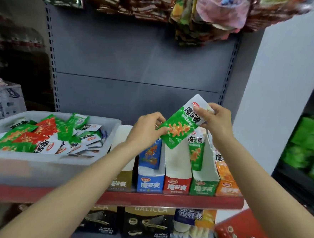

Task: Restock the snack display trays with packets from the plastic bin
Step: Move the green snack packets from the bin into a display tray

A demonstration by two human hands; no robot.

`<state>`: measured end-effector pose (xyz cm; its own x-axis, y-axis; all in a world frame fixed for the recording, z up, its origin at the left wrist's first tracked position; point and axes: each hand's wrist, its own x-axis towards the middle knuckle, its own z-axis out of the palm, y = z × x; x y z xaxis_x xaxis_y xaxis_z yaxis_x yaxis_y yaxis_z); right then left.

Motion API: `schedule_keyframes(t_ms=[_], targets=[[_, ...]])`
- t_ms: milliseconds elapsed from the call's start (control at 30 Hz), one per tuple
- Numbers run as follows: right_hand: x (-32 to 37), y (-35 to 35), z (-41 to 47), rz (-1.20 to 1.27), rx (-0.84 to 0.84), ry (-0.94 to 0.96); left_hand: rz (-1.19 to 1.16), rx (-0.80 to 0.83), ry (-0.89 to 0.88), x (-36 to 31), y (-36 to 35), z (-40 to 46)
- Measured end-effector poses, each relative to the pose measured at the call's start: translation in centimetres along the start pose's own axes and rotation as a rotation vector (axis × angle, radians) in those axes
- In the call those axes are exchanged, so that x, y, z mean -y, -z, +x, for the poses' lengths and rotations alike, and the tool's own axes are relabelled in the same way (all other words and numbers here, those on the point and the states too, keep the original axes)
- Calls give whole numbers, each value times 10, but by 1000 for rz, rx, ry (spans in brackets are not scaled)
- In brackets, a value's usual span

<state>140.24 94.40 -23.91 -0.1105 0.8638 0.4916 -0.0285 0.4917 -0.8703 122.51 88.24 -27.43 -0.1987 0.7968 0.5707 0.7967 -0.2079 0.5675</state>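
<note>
Likely light, soft and slick: a thin foil green packet (181,124), best pinched by its flat sealed ends rather than the filled middle, as now, with left hand (148,125) fingers (161,131) curled round the lower green end and right hand (215,121) fingers (199,110) pinching the upper white end. Held in the air above the red shelf (165,200), over the gap between the red tray (176,187) and green tray (203,190), well right of the plastic bin (37,166). Long axis tilted, white top toward the upper right, green bottom toward the lower left, printed face toward the camera; probably needs turning upright to drop into the green tray.
</note>
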Motion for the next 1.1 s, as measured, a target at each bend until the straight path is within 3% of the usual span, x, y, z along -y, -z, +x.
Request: schedule_keyframes(t_ms=[200,400,533,700,767,933,1100], targets=[[-8,49,14,-54,-94,39,-43,46,0,-28,-47,19],[-19,72,24,-274,-193,179,30,150,28,-27,-68,30],[-31,68,29,-383,-55,196,134,369,66,-18,-75,28],[-46,57,37,-625,384,131,251,458,28,-15,-76,28],[-51,52,38,-685,485,115,308,483,14,-13,-76,30],[-64,41,42,-828,484,101,337,500,-16,-12,-75,34],[-71,34,42,-1039,445,274,318,491,-34,-11,-76,33]])
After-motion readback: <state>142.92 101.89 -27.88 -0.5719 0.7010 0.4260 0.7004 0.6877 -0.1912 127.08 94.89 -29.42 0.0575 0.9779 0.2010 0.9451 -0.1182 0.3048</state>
